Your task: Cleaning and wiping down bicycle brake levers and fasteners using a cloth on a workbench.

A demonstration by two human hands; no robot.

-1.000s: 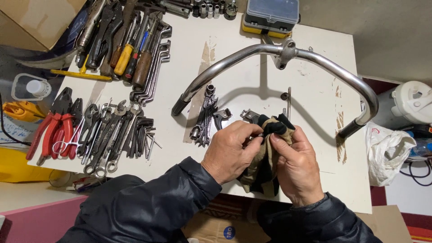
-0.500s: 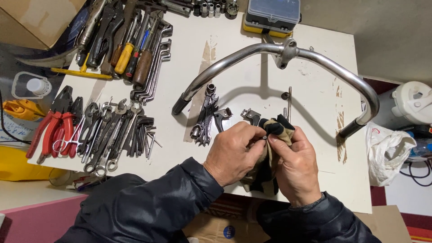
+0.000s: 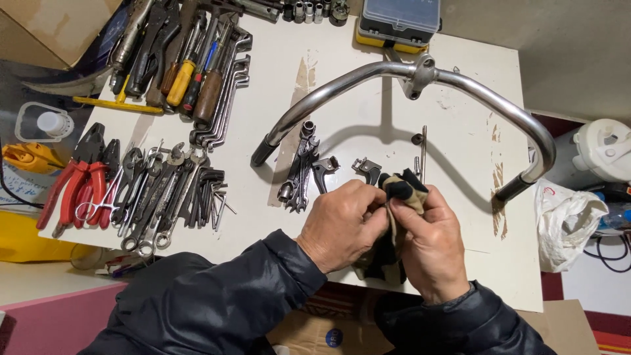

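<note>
Far to the left of the hands lie red-handled pliers (image 3: 72,181), then a row of wrenches (image 3: 158,194) and hex keys (image 3: 210,194) on the white table (image 3: 368,112). Just above the left hand (image 3: 338,223) sits a small bunch of spanners (image 3: 299,171). The left hand is curled nearly closed, its fingertips pinching a tan and black glove (image 3: 401,190). The right hand (image 3: 430,246) is also bent tight, thumb and fingers gripping the same glove from the other side, so the glove is held between both hands, just above the table's near edge. Above the hands arches a curved metal handlebar (image 3: 407,72). A thin rod (image 3: 424,151) lies just above the right hand, and a white plastic bag (image 3: 568,223) hangs off to its right.
</note>
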